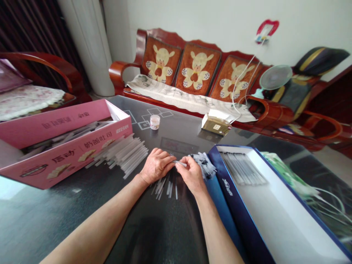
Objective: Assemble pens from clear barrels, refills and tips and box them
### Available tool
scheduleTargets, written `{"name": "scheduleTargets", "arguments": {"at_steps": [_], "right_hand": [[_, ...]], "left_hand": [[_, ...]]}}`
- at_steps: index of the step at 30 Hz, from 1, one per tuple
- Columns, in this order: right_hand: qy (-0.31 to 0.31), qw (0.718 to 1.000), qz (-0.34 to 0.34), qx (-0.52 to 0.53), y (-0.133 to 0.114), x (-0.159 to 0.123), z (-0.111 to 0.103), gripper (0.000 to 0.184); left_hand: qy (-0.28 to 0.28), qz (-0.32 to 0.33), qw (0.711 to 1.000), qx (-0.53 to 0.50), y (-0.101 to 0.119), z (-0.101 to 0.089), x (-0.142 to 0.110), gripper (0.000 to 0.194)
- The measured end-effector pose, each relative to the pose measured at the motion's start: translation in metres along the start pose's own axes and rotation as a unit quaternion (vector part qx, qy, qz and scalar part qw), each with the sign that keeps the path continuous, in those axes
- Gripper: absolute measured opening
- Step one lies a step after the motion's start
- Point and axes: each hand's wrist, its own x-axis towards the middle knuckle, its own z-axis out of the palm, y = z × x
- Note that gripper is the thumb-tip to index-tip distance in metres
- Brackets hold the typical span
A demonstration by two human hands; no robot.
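My left hand (157, 165) and my right hand (191, 173) meet over the dark table, fingers closed. Between their fingertips is a short translucent tube (180, 163), partly hidden by the fingers. Several thin clear sticks (165, 189) lie on the table just under my hands. To the left, a stack of frosted translucent tubes (125, 154) lies beside the pink box (71, 146). Close to my right hand is a heap of small clear pieces with dark parts (205, 165). A row of slim tubes (243, 168) lies inside the blue box at the right.
The blue box (286, 216) has a white inside. Long greyish pieces (74, 134) lie in the pink box. Farther back on the table (178, 145) stand a small white cup (155, 122) and a tissue box (216, 124). A green packet (291, 176) and white cables lie at the right.
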Motion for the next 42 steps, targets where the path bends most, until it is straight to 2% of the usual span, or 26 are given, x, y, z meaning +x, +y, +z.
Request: {"name": "scheduleTargets", "arguments": {"at_steps": [2,4,7,9,11,14,16,18,21,24,28,31,33,35,38,40,42], "right_hand": [[-0.004,0.994,-0.049,-0.094,-0.004,0.0,-0.004,0.01],[-0.011,0.977,-0.101,-0.189,-0.012,0.0,-0.006,0.003],[-0.049,0.925,-0.172,-0.335,-0.028,0.0,-0.01,0.014],[-0.068,0.891,-0.192,-0.406,-0.039,-0.002,-0.016,0.015],[-0.058,0.875,-0.2,-0.437,-0.05,-0.006,-0.031,0.017],[0.013,0.87,-0.209,-0.447,-0.059,-0.011,-0.075,0.018],[0.083,0.861,-0.187,-0.466,-0.057,-0.013,-0.117,0.02],[0.147,0.835,-0.143,-0.511,-0.05,-0.012,-0.162,0.023],[0.169,0.782,-0.051,-0.598,-0.031,-0.005,-0.214,0.025],[0.153,0.743,0.035,-0.651,-0.016,0.007,-0.234,0.026],[0.115,0.737,0.105,-0.657,-0.006,0.022,-0.229,0.026],[0.112,0.736,0.121,-0.657,-0.006,0.028,-0.225,0.026],[0.129,0.736,0.095,-0.657,-0.01,0.027,-0.222,0.03],[0.153,0.753,0.026,-0.64,-0.02,0.02,-0.211,0.032],[0.175,0.808,-0.124,-0.549,-0.038,0.0,-0.168,0.025],[0.18,0.841,-0.213,-0.463,-0.043,-0.018,-0.124,0.022],[0.15,0.87,-0.265,-0.388,-0.036,-0.036,-0.079,0.021]], "left_hand": [[0.014,0.012,1.0,0.003,-0.001,0.001,0.001,0.027],[0.023,0.021,1.0,-0.003,-0.002,0.002,0.001,0.026],[0.034,0.028,0.999,-0.011,0.0,0.003,0.001,0.026],[0.044,0.022,0.999,-0.007,0.002,0.002,0.001,0.032],[0.075,0.002,0.997,0.003,0.003,-0.001,0.002,0.043],[0.138,-0.03,0.99,0.007,0.003,-0.003,0.002,0.054],[0.161,-0.043,0.986,0.01,0.001,-0.002,0.001,0.054],[0.166,-0.05,0.985,0.012,-0.002,0.002,0.0,0.051],[0.175,-0.063,0.983,0.015,-0.007,0.007,-0.002,0.045],[0.186,-0.094,0.978,0.021,-0.011,0.011,-0.004,0.037],[0.192,-0.153,0.969,0.018,-0.013,0.011,-0.004,0.028],[0.196,-0.189,0.962,0.007,-0.014,0.01,-0.003,0.027],[0.195,-0.199,0.96,0.01,-0.014,0.01,-0.003,0.027],[0.187,-0.188,0.964,0.022,-0.014,0.01,-0.003,0.026],[0.149,-0.136,0.979,0.044,-0.011,0.01,-0.005,0.025],[0.114,-0.109,0.986,0.06,-0.007,0.011,-0.005,0.025],[0.087,-0.105,0.987,0.08,-0.002,0.009,-0.004,0.025]]}}
